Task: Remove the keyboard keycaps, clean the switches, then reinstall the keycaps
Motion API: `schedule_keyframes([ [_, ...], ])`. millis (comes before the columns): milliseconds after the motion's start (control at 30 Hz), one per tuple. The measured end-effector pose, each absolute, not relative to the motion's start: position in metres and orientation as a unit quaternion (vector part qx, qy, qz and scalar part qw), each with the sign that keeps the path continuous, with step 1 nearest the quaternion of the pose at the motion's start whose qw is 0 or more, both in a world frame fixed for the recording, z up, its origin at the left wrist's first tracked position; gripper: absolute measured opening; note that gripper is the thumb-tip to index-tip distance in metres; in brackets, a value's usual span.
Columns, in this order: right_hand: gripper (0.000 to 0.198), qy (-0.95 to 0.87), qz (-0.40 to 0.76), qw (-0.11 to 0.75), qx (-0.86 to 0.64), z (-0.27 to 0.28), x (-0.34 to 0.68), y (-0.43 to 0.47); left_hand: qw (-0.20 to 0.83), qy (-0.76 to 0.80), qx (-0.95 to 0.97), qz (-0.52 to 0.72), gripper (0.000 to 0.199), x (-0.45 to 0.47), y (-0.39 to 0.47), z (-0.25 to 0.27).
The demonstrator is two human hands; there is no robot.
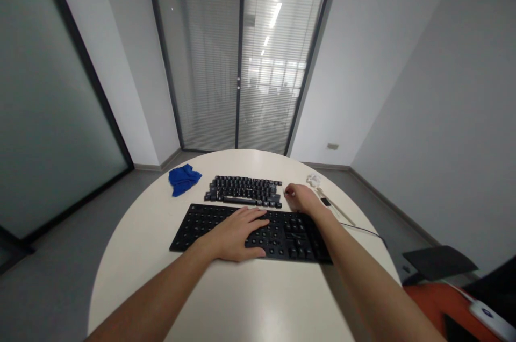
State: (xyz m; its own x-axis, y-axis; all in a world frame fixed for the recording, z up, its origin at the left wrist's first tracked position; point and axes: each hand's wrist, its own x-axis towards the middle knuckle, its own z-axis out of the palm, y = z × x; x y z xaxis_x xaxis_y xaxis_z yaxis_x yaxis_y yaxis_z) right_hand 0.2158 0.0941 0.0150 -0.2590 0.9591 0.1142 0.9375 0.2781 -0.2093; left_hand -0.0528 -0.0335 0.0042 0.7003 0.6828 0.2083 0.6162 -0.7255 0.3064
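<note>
A black keyboard (278, 249) lies across the table in front of me. Most of its left and middle part shows bare key sockets, while some keys sit toward its right end. My left hand (239, 234) rests flat on its middle, fingers spread. Beyond it, loose black keycaps (245, 191) stand in rows laid out like a keyboard. My right hand (300, 198) is just right of these rows, above the keyboard's far edge. Its fingers are closed in a pinch on a small dark piece that looks like a keycap; the fingers partly hide it.
A crumpled blue cloth (183, 179) lies at the far left of the round white table (133, 245). Crumpled white tissue (313, 180) and a thin light stick (338, 207) lie beyond my right forearm. A cable (363, 229) runs off the right edge, near an orange chair (427, 304).
</note>
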Motion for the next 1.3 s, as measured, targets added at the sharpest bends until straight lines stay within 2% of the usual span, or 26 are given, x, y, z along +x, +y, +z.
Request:
schedule_keyframes([
  [167,0.023,-0.789,0.103,0.131,-0.591,0.029,0.231,0.072,0.116,0.353,0.914,0.163,0.073,-0.052,-0.033,0.002],
  [300,0.031,-0.809,0.253,0.217,-0.485,0.03,0.241,0.044,0.116,0.354,0.914,0.161,0.073,-0.051,-0.033,0.003],
  [400,0.031,-0.82,0.306,0.212,-0.436,0.027,0.244,0.029,0.116,0.357,0.914,0.157,0.073,-0.05,-0.033,0.003],
  [633,0.025,-0.838,0.287,0.211,-0.414,0.024,0.245,0.026,0.113,0.363,0.914,0.143,0.075,-0.047,-0.032,0.005],
  [1300,0.026,-0.833,0.272,0.195,-0.44,0.023,0.239,0.026,0.121,0.359,0.913,0.152,0.072,-0.048,-0.031,0.003],
])
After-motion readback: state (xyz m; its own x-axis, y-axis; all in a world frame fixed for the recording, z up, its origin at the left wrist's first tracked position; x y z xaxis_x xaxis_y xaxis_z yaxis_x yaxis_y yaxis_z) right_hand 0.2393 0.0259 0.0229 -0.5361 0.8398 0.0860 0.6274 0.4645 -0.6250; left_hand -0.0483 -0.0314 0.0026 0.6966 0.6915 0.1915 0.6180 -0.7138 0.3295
